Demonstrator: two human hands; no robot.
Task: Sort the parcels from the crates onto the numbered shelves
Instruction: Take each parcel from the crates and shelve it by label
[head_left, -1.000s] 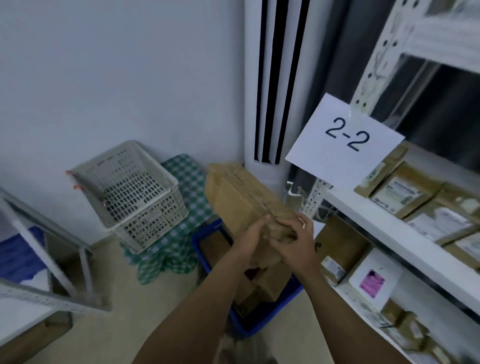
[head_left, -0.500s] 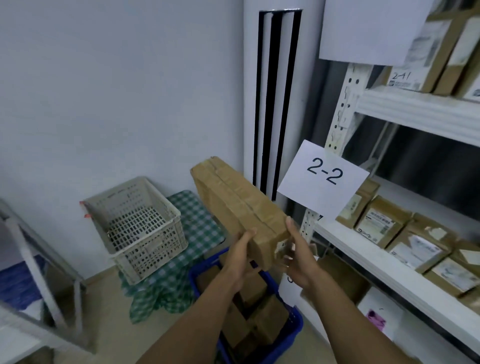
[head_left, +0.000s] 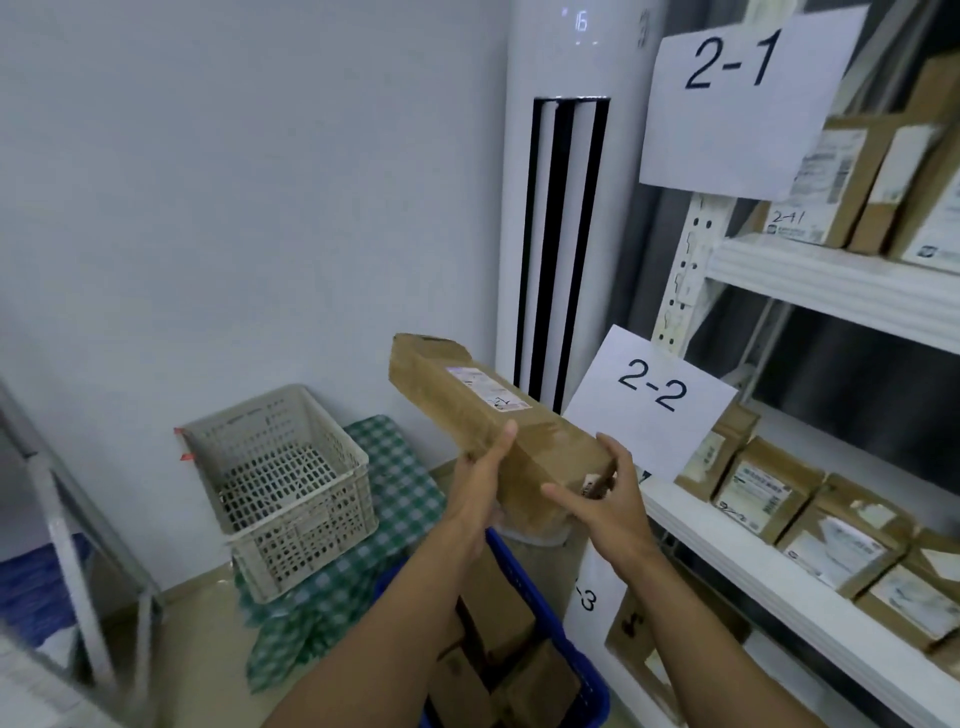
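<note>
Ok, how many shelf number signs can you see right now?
3: the 2-1 sign top right, the 2-2 sign below it, and a partly hidden sign ending in 3 lowest.

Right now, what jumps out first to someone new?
The long brown parcel at centre, held up at a tilt by the left hand and the right hand over the blue crate. Then the white signs, 2-1 upper right and 2-2 below it, on the shelves of parcels at right.
</note>
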